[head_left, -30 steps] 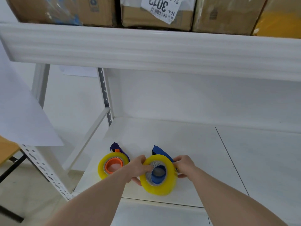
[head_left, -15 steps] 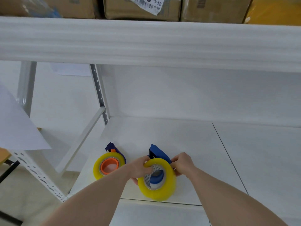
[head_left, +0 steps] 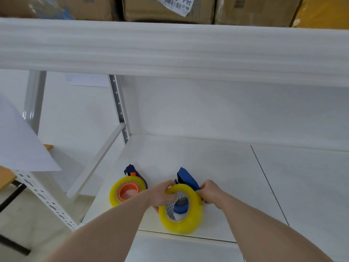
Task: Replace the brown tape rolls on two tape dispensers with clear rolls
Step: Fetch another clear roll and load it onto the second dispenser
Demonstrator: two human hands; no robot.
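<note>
Gripping glossy yellowish tape roll (head_left: 181, 208): left hand (head_left: 162, 195); right hand (head_left: 210, 190) pinching blue dispenser (head_left: 186, 178).

Yellowish tape roll (head_left: 181, 220), blue dispenser (head_left: 186, 177); second roll's (head_left: 118, 193) orange core (head_left: 128, 191)

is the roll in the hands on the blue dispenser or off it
On it. The yellowish roll sits around the blue hub of the blue dispenser. Left hand grips the roll; right hand holds the dispenser. Fully seated: cannot tell.
</note>
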